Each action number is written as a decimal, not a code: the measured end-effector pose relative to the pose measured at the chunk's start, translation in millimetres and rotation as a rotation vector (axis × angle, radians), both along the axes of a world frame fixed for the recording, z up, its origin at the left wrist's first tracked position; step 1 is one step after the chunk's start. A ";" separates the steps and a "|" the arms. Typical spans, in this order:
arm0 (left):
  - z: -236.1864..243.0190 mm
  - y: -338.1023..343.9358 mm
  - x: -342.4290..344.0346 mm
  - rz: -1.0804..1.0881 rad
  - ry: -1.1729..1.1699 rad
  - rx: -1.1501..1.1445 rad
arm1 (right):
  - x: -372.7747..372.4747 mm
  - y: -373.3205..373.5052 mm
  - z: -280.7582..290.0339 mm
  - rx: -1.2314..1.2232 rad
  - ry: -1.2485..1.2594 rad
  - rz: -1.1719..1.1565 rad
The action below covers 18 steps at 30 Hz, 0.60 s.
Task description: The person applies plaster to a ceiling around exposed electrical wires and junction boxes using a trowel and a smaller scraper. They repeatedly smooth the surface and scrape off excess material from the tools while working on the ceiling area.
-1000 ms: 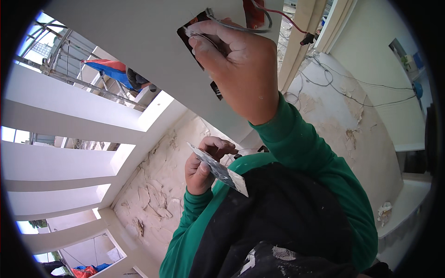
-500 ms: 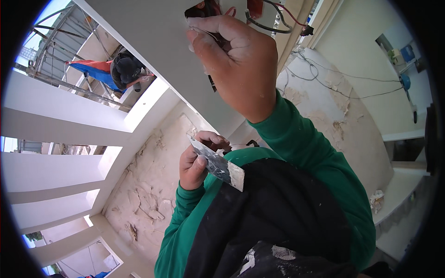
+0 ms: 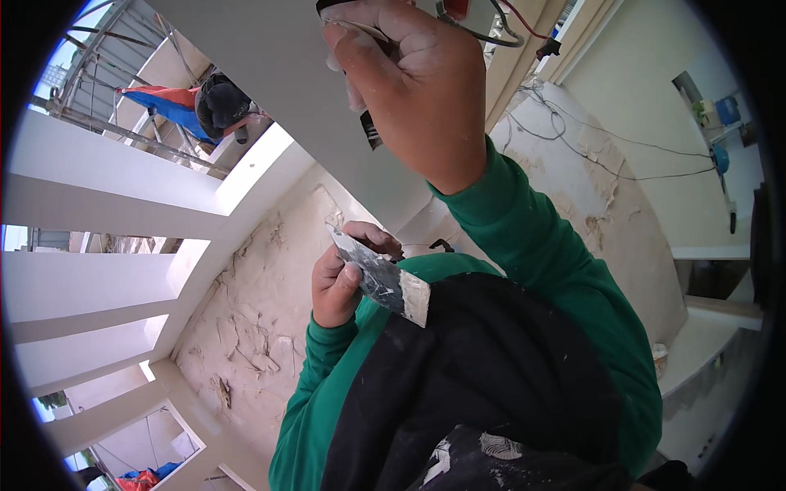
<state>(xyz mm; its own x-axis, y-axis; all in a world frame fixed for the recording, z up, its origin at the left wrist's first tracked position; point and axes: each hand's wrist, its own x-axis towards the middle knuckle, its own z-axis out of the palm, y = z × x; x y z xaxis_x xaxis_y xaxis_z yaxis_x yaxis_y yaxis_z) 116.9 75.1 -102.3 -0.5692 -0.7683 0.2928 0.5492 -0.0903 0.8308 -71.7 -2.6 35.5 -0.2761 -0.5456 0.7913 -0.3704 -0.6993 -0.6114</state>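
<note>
My left hand (image 3: 337, 282) is closed around a wide flat putty blade (image 3: 385, 282), held tilted in front of my body. Its face is smeared dark, with whitish putty along the lower right end. Dusted with white, my right hand (image 3: 426, 94) is raised at the top, closed on a thin flat tool mostly hidden by the fingers. A dark end of this tool (image 3: 372, 131) sticks out below the fingers. The hand is against or just in front of a grey-white wall panel (image 3: 303, 90), by a dark opening at the upper picture edge.
Black and red wires (image 3: 524, 33) hang right of my right hand. Cables (image 3: 565, 135) trail across the dusty floor (image 3: 254, 311), marked with putty scraps. Another person (image 3: 223, 106) bends among scaffolding (image 3: 90, 65) beyond the window opening at upper left. Blue items (image 3: 725, 110) sit at far right.
My right hand has shifted slightly up and left, showing more of the dark tool end below the fingers. The left hand with the putty blade has moved slightly up and left.
</note>
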 end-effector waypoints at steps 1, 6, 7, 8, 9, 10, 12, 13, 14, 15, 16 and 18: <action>0.1 -0.6 1.3 -0.012 -0.007 -0.006 | -1.3 4.2 -7.4 0.084 0.020 0.000; -3.0 4.3 -1.7 0.168 -0.142 0.107 | -26.8 38.6 -45.0 0.375 -0.040 0.091; -2.9 4.7 -1.1 0.204 -0.200 0.089 | -36.7 42.6 -51.7 0.382 -0.106 0.093; -2.4 4.9 -2.5 0.237 -0.257 0.070 | -47.6 47.0 -58.8 0.387 -0.172 0.091; 4.1 4.4 -7.9 0.293 -0.278 0.070 | -57.2 49.6 -64.6 0.389 -0.242 0.091; 2.5 4.2 -10.0 0.324 -0.285 0.068 | -65.3 52.4 -71.0 0.430 -0.282 0.138; -3.4 4.4 -13.5 0.380 -0.304 0.061 | -77.8 60.7 -82.8 0.512 -0.367 0.226; -1.8 3.1 -16.9 0.408 -0.290 0.068 | -80.1 67.1 -84.9 0.573 -0.429 0.274; -0.2 2.6 -20.6 0.440 -0.276 0.077 | -84.8 71.8 -91.9 0.604 -0.432 0.288; 1.2 2.2 -25.2 0.471 -0.261 0.086 | -91.8 76.3 -102.8 0.637 -0.434 0.301; 2.3 1.6 -29.6 0.473 -0.290 0.046 | -97.9 80.5 -113.8 0.671 -0.436 0.315; 5.3 1.6 -37.2 0.486 -0.355 -0.031 | -104.3 88.2 -135.2 0.791 -0.493 0.355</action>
<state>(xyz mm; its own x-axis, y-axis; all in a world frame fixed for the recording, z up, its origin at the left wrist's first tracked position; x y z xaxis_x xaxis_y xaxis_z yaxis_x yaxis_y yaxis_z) 79.7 76.7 -97.1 -0.2217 -0.9592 0.1754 0.2096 0.1288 0.9693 -176.0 85.6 -99.7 -0.1949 -0.9808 0.0047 0.2021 -0.0448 -0.9783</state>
